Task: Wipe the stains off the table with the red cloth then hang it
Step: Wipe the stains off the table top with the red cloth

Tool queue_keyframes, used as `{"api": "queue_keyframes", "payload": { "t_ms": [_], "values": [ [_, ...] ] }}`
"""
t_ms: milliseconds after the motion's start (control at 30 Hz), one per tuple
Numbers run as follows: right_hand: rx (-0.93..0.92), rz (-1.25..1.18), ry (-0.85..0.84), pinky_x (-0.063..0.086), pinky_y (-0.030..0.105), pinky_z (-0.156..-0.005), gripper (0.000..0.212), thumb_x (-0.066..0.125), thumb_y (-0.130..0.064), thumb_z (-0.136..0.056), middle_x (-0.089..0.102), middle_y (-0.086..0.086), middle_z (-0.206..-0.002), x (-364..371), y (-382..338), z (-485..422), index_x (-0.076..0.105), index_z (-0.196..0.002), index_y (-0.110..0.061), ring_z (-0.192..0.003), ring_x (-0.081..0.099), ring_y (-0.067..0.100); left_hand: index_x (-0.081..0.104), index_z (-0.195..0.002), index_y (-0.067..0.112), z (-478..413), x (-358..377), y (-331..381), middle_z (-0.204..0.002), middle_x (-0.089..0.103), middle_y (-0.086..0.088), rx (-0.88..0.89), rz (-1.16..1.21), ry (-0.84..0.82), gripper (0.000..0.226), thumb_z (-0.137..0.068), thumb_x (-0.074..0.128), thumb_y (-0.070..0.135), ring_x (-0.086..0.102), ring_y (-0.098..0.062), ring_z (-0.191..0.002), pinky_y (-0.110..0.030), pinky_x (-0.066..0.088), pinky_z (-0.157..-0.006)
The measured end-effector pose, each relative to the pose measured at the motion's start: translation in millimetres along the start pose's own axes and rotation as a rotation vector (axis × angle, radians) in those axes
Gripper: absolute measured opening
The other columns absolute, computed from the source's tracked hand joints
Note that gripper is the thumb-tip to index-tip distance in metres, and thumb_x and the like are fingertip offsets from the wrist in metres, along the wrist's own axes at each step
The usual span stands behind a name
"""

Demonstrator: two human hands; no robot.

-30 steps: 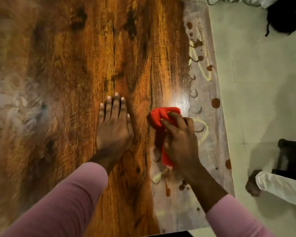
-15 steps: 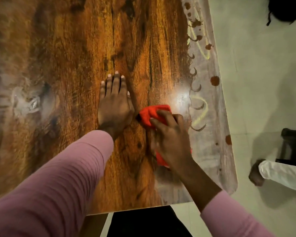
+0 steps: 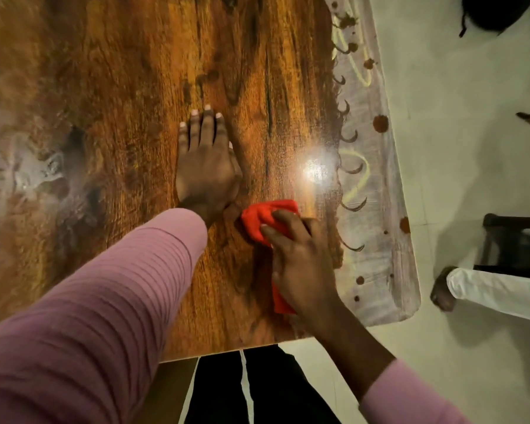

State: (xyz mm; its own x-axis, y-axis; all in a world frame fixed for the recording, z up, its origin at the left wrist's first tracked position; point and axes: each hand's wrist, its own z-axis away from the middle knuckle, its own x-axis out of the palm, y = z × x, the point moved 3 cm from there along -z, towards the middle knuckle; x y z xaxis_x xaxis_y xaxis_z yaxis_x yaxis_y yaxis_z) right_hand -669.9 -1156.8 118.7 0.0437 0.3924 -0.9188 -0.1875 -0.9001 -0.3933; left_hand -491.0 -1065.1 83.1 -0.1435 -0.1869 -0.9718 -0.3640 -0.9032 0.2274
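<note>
At centre, left hand (image 3: 207,166) flat on the table (image 3: 104,87), fingers straight and close together. Just right of it, red cloth (image 3: 266,220) bunched on the tabletop under right hand (image 3: 300,264), fingers curled over it. Far right: brown stains (image 3: 380,123) along the pale smeared edge.

Left of the red cloth (image 3: 262,216), the flat left hand (image 3: 207,171) blocks passage.

The left hand (image 3: 207,169) lies flat at the frame's centre, palm down, fingers straight and close together; the left arm (image 3: 104,301), pink-sleeved, reaches up from the lower left. Just lower right, the right hand (image 3: 300,264) curls its fingers over the red cloth (image 3: 262,217), and the right forearm (image 3: 352,350) is bare.
</note>
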Motion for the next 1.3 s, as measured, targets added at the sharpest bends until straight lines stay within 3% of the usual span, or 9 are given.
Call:
{"api": "queue_keyframes", "payload": {
  "t_ms": [167, 267, 400, 533, 800, 900, 1033, 1167, 1300],
  "values": [
    [0.255, 0.017, 0.061, 0.052, 0.041, -0.079, 0.049, 0.065, -0.006, -0.076, 0.050, 0.000, -0.135, -21.7, 41.0, 8.2, 0.064, -0.122, -0.024, -0.112, 0.039, 0.027, 0.019, -0.152, 0.003, 1.6, -0.3, -1.2, -0.161, 0.013, -0.015, 0.009, 0.010, -0.003, 0.058, -0.100, 0.018, 0.029, 0.006, -0.032, -0.149, -0.046, 0.005, -0.121],
    [0.367, 0.023, 0.106, 0.046, 0.037, -0.089, 0.044, 0.057, -0.010, -0.085, 0.046, 0.001, -0.139, -22.3, 37.6, -28.2, 0.060, -0.127, -0.025, -0.114, 0.038, 0.026, 0.021, -0.151, 0.003, 2.1, -1.3, -0.4, -0.160, 0.016, -0.016, 0.015, 0.029, 0.012, 0.059, -0.099, 0.018, 0.029, 0.009, -0.032, -0.149, -0.047, 0.005, -0.121],
    [0.209, 0.014, 0.065, 0.040, 0.032, -0.088, 0.049, 0.063, -0.011, -0.083, 0.046, -0.005, -0.138, -4.4, -4.1, -7.2, 0.059, -0.128, -0.030, -0.111, 0.033, 0.021, 0.022, -0.151, 0.003, 5.3, -2.3, 1.7, -0.160, 0.018, -0.013, 0.048, 0.041, 0.018, 0.059, -0.098, 0.018, 0.028, 0.009, -0.028, -0.149, -0.047, 0.004, -0.121],
    [0.101, 0.000, -0.019, 0.053, 0.042, -0.078, 0.058, 0.070, -0.008, -0.068, 0.053, -0.001, -0.132, 2.9, -4.3, 50.1, 0.063, -0.123, -0.025, -0.110, 0.041, 0.029, 0.024, -0.150, 0.002, 11.4, -4.7, 3.9, -0.160, 0.020, -0.014, 0.065, 0.014, 0.034, 0.057, -0.099, 0.019, 0.027, 0.011, -0.028, -0.149, -0.047, 0.004, -0.121],
    [0.372, 0.013, 0.087, 0.046, 0.041, -0.090, 0.047, 0.057, -0.011, -0.085, 0.046, 0.000, -0.138, -17.1, 25.6, 14.8, 0.058, -0.130, -0.027, -0.116, 0.038, 0.027, 0.018, -0.153, 0.007, 132.2, 6.2, 1.2, -0.162, 0.013, -0.011, 0.062, 0.009, -0.078, 0.056, -0.102, 0.016, 0.030, 0.005, -0.027, -0.150, -0.049, 0.002, -0.121],
    [0.232, -0.006, 0.030, 0.046, 0.039, -0.088, 0.048, 0.060, -0.009, -0.083, 0.047, -0.001, -0.137, -3.5, -1.7, 33.1, 0.060, -0.127, -0.029, -0.114, 0.039, 0.028, 0.013, -0.153, 0.007, 137.9, 12.7, -0.8, -0.162, 0.009, -0.012, 0.035, -0.006, -0.103, 0.058, -0.100, 0.013, 0.031, 0.002, -0.027, -0.150, -0.048, 0.000, -0.121],
    [0.062, -0.002, -0.035, 0.054, 0.040, -0.073, 0.053, 0.069, -0.006, -0.068, 0.055, 0.002, -0.130, 4.5, -9.2, 104.4, 0.066, -0.118, -0.022, -0.105, 0.043, 0.030, 0.016, -0.153, 0.005, 136.9, 9.7, 2.9, -0.162, 0.010, -0.013, 0.051, -0.012, -0.087, 0.060, -0.098, 0.013, 0.030, 0.003, -0.028, -0.150, -0.048, 0.001, -0.121],
    [0.164, 0.039, 0.018, 0.055, 0.042, -0.072, 0.046, 0.067, -0.006, -0.073, 0.057, 0.005, -0.128, -12.9, 29.0, 127.2, 0.068, -0.117, -0.019, -0.108, 0.045, 0.032, 0.017, -0.152, 0.004, 138.3, 9.4, 2.3, -0.161, 0.012, -0.013, 0.049, -0.011, -0.089, 0.059, -0.099, 0.014, 0.030, 0.005, -0.029, -0.150, -0.049, 0.004, -0.120],
    [0.401, -0.007, 0.105, 0.048, 0.043, -0.085, 0.043, 0.062, -0.006, -0.083, 0.052, 0.006, -0.134, -25.3, 48.1, 80.4, 0.064, -0.124, -0.018, -0.114, 0.041, 0.034, 0.019, -0.152, 0.004, 136.9, 10.8, 3.5, -0.161, 0.013, -0.014, 0.050, -0.019, -0.081, 0.057, -0.100, 0.018, 0.029, 0.006, -0.029, -0.149, -0.049, 0.002, -0.121]
  ]
}}
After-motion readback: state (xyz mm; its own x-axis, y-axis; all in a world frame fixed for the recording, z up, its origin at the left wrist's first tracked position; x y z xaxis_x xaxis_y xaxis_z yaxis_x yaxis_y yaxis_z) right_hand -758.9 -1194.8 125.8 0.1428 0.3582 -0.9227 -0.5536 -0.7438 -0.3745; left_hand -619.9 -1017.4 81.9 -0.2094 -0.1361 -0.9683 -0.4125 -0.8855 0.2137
